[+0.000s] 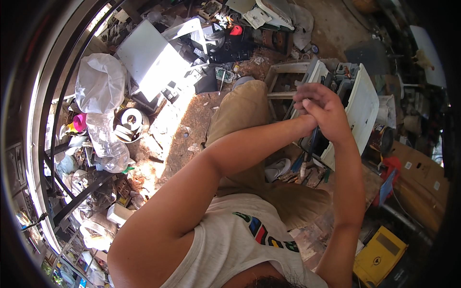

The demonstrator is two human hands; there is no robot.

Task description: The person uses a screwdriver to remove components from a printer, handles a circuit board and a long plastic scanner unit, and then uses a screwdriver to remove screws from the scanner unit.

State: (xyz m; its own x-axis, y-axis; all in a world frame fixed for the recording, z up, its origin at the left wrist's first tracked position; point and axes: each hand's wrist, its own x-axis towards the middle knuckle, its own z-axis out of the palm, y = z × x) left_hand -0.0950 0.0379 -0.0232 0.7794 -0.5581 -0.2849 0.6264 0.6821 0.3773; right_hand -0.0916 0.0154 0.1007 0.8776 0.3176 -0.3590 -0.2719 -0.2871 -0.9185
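My left hand and my right hand are clasped together at the centre right, above an opened white machine with grey parts inside. Both hands close around a thin dark tool whose shaft points down into the machine's body. My left forearm crosses from the lower left over my tan-trousered knee. My right forearm rises from the lower right. The tool's handle is hidden inside the hands.
A yellow case lies at the lower right near a cardboard box and a dark paint can. On the left are a clear plastic bottle, a white bag, a white panel and a metal rack.
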